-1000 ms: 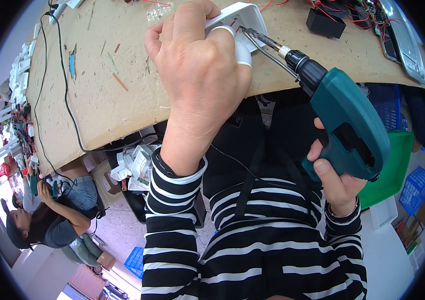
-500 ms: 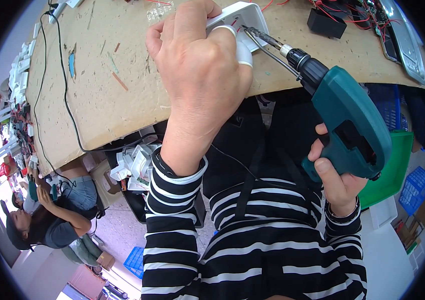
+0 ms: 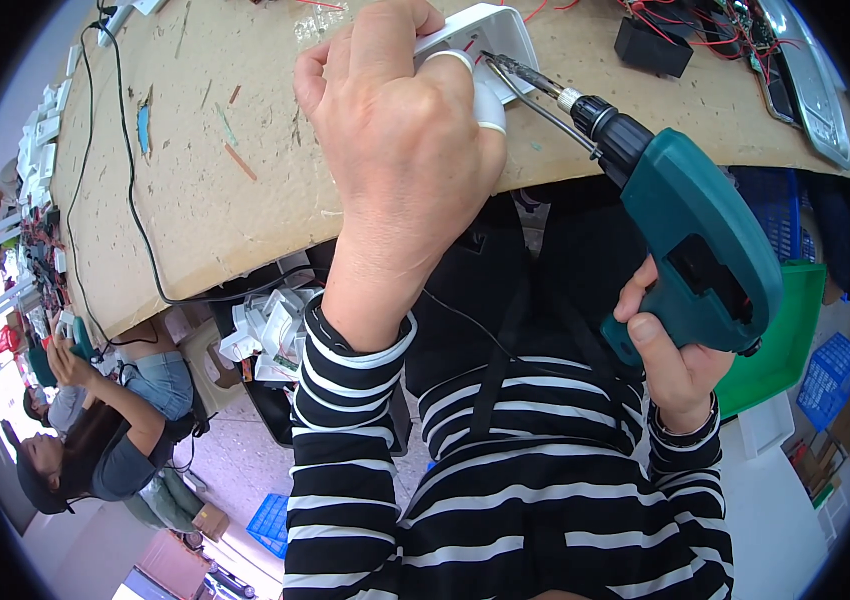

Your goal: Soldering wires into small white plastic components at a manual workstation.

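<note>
My left hand point(image 3: 400, 140) grips a white plastic housing point(image 3: 505, 35) at the top of the view, its fingers curled around the near edge. White finger cots cover two of its fingers. Inside the housing a short red wire point(image 3: 469, 45) shows. My right hand point(image 3: 675, 360) is wrapped around the handle of a teal soldering gun point(image 3: 710, 225) with a solder feed tube along its barrel. The gun's dark tip reaches into the housing beside the wire; I cannot tell whether it touches. My left fingers hide part of the housing.
A black box point(image 3: 653, 47) with red wires and a clear-edged panel point(image 3: 810, 80) lie at the table's right. A black cable point(image 3: 135, 200) runs across the left. Below the table stand a green crate point(image 3: 780, 340) and a bin of white parts point(image 3: 270, 335). Another person point(image 3: 120, 440) sits left.
My hands, the housing and the soldering gun have hardly moved. The person on the left has shifted, and their hands with a teal tool moved further left.
</note>
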Available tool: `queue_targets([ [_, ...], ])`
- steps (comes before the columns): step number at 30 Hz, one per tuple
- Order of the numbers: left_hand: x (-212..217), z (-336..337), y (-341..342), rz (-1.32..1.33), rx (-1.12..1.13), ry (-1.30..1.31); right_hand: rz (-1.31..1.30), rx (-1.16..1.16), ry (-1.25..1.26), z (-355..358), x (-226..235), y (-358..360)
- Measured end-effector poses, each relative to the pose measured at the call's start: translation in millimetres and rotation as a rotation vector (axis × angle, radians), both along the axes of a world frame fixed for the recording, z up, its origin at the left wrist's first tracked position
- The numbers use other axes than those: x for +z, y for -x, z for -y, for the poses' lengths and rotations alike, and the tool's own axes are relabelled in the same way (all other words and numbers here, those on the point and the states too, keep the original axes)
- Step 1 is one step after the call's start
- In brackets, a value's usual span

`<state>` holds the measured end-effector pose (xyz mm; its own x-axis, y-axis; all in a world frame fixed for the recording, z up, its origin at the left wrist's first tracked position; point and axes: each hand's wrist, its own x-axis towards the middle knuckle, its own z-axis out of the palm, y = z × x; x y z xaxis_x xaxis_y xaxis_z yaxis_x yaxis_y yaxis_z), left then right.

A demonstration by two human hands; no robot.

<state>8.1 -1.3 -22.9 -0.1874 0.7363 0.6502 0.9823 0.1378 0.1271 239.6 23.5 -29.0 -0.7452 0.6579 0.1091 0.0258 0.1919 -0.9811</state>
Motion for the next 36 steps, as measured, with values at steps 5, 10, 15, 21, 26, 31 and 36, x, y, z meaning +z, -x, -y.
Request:
queue_targets([
  [5,0,0,-1,0.009,0.0,-0.014,-0.027,-0.102,0.091,6,3,5],
  [10,0,0,-1,0.025,-0.014,-0.024,-0.067,-0.092,0.072,6,0,4],
  [15,1,-1,-1,0.042,-0.029,-0.04,-0.078,-0.015,0.004,4,-2,3],
  [21,0,-1,0,0.044,-0.03,-0.048,-0.083,-0.063,0.057,7,-2,2],
  [26,0,0,-1,0.033,-0.021,-0.038,-0.088,-0.081,0.06,7,-2,-1],
  [31,0,1,0,0.025,-0.022,-0.048,-0.132,-0.109,0.063,10,1,-4],
  [36,-19,-27,11,0.178,-0.288,-0.453,-0.147,-0.159,0.029,11,4,-8],
])
